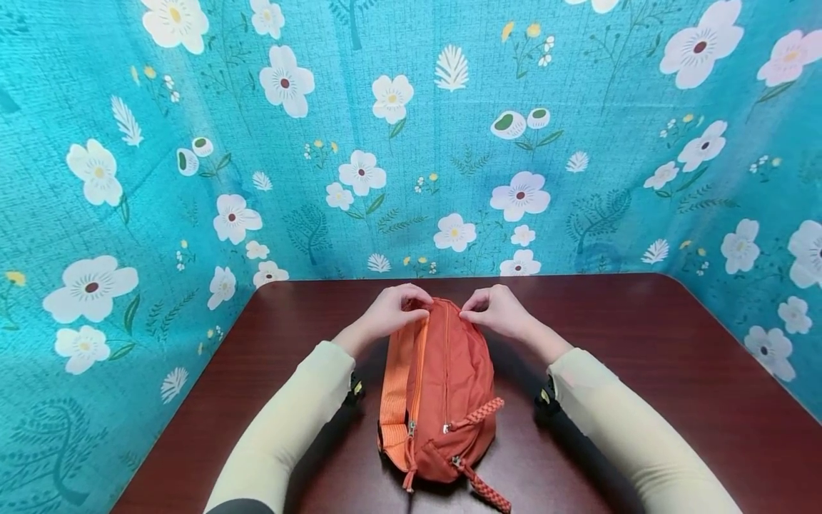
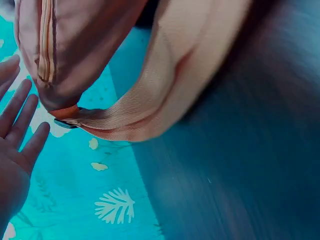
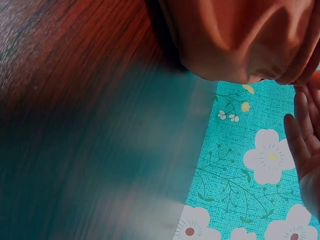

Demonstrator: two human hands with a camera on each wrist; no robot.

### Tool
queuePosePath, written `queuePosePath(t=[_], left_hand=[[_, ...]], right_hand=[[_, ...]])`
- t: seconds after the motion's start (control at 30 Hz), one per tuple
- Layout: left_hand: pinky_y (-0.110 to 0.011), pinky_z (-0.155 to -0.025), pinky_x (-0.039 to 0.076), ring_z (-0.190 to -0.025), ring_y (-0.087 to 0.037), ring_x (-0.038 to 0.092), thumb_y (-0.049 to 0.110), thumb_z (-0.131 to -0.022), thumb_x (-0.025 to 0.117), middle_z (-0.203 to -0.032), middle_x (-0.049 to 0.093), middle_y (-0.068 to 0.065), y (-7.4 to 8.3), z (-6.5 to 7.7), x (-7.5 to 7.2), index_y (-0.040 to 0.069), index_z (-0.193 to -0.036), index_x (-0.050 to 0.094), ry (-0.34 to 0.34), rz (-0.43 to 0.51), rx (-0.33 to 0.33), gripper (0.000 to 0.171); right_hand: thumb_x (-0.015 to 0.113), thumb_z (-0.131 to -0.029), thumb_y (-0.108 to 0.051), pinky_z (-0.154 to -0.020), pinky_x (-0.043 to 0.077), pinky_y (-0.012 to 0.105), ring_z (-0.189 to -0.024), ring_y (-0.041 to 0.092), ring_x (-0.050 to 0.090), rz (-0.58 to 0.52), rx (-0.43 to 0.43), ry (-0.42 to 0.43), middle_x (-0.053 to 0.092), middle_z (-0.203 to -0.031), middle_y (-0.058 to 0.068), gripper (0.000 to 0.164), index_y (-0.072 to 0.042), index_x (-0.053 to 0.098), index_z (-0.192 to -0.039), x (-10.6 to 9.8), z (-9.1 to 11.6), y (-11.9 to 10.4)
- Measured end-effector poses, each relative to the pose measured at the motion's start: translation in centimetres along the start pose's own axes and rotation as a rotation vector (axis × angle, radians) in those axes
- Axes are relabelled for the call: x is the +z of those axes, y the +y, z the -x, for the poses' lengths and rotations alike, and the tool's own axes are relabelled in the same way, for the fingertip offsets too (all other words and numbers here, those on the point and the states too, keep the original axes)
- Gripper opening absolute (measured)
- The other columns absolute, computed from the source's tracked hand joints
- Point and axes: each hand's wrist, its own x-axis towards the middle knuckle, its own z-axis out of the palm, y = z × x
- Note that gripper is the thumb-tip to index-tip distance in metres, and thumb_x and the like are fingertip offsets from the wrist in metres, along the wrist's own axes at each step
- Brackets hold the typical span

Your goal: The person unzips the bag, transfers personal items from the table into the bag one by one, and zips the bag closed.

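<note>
A rust-orange crossbody bag lies lengthwise on the table, one end toward the far edge. Its zippers run along its length, and braided pulls hang at the near end. A wide lighter orange strap runs down its left side. My left hand pinches the far end's left side between thumb and index finger; in the left wrist view its other fingers are spread beside the bag. My right hand pinches the far end's right edge. The right wrist view shows its fingers just below the fabric.
The dark reddish-brown table extends to both sides of the bag. Behind and beside it hangs a turquoise cloth printed with white flowers. Dark wrist devices sit under both sleeves.
</note>
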Motion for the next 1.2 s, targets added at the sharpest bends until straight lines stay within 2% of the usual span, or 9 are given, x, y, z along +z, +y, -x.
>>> queuePosePath(t=[0.2,0.37,0.47,0.63,0.73,0.9,1.07,1.2], left_hand=[[-0.041,-0.091,0.048,-0.099,-0.021,0.061,0.015,-0.085,0.077,-0.102,0.065,0.002,1.6,3.7,-0.1,0.009,-0.101,0.074,-0.038,-0.019,0.108,0.017],[-0.043,-0.088,0.049,-0.094,-0.02,0.062,0.018,-0.084,0.078,-0.097,0.067,0.002,3.1,6.8,0.0,0.011,-0.098,0.073,-0.108,0.04,0.174,0.016],[-0.044,-0.084,0.05,-0.09,-0.021,0.062,0.019,-0.084,0.078,-0.094,0.067,0.003,3.9,8.4,-0.1,0.013,-0.095,0.074,-0.158,0.079,0.188,0.013],[-0.04,-0.077,0.052,-0.085,-0.022,0.062,0.025,-0.083,0.079,-0.091,0.066,0.009,4.9,10.9,-0.1,0.018,-0.092,0.074,-0.203,0.114,0.169,0.013],[-0.038,-0.077,0.052,-0.087,-0.017,0.062,0.025,-0.081,0.081,-0.095,0.066,0.009,5.4,12.1,0.3,0.018,-0.096,0.073,-0.211,0.147,0.211,0.018],[-0.03,-0.085,0.05,-0.101,-0.007,0.056,0.025,-0.078,0.083,-0.107,0.061,0.009,5.9,13.4,1.2,0.019,-0.103,0.072,-0.252,0.16,0.28,0.028],[-0.028,-0.093,0.045,-0.108,-0.008,0.052,0.027,-0.078,0.083,-0.115,0.058,0.007,5.6,13.5,1.6,0.019,-0.108,0.071,-0.326,0.165,0.252,0.034],[-0.027,-0.095,0.043,-0.108,-0.007,0.053,0.014,-0.079,0.082,-0.114,0.057,0.008,5.2,13.7,1.8,0.017,-0.11,0.071,-0.358,0.16,0.218,0.033]], right_hand=[[0.078,-0.082,-0.015,-0.062,0.05,0.029,-0.066,0.01,0.062,0.012,0.008,0.005,0.068,-0.072,-0.007,0.008,-0.008,0.076,-0.08,0.0,0.1,0.0],[0.078,-0.082,-0.014,-0.062,0.049,0.028,-0.066,0.01,0.062,0.005,0.013,0.003,0.068,-0.072,-0.007,0.005,-0.009,0.076,-0.08,-0.1,0.0,0.2],[0.078,-0.082,-0.013,-0.061,0.049,0.028,-0.066,0.01,0.062,-0.002,0.017,0.007,0.068,-0.071,-0.007,0.004,-0.009,0.076,-0.08,-0.1,0.0,0.4],[0.078,-0.082,-0.013,-0.062,0.049,0.028,-0.065,0.011,0.062,0.0,0.019,0.01,0.068,-0.071,-0.007,0.005,-0.009,0.076,-0.08,-0.2,0.0,0.4],[0.078,-0.082,-0.013,-0.062,0.05,0.029,-0.066,0.01,0.062,0.005,0.018,0.009,0.068,-0.071,-0.007,0.005,-0.009,0.076,-0.08,-0.2,0.0,0.4],[0.078,-0.082,-0.013,-0.063,0.049,0.029,-0.066,0.01,0.063,0.007,0.016,0.008,0.068,-0.071,-0.007,0.006,-0.008,0.076,-0.079,-0.3,0.0,0.3],[0.078,-0.082,-0.012,-0.063,0.05,0.027,-0.066,0.01,0.063,0.008,0.011,0.01,0.068,-0.071,-0.006,0.005,-0.008,0.076,-0.079,-0.3,0.1,0.3],[0.077,-0.083,-0.013,-0.062,0.049,0.028,-0.065,0.01,0.062,0.01,0.024,0.0,0.068,-0.071,-0.007,0.005,-0.009,0.076,-0.079,-0.1,0.3,0.4]])
